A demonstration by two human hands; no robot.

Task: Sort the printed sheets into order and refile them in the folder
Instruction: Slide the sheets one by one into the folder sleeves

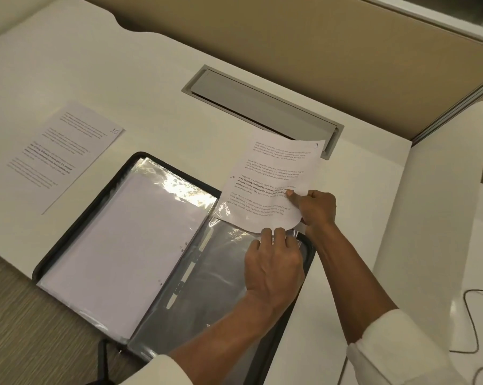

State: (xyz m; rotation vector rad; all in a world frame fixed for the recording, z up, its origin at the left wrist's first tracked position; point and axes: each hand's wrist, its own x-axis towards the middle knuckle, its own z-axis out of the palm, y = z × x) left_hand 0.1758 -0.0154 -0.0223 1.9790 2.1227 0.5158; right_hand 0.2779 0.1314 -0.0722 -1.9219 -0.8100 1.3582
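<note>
Head view: the folder (76, 234) lies open on the white surface (151, 79). The right hand (316, 208) pinches a printed sheet (273, 176) at its lower right edge, fingers closed on the paper. The left hand (273, 262) presses on the clear sleeve (215, 273), at its top opening; its fingers lie flat and grip nothing, I think. A second sheet (65, 154) lies apart, to the left. The paper is light and bends easily, and the sleeve looks slippery, so holding near the edge and feeding the bottom in first seems wise.

left hand (273, 262) lies palm down, fingers curled; right hand (316, 208) pinches, thumb extended.
</note>
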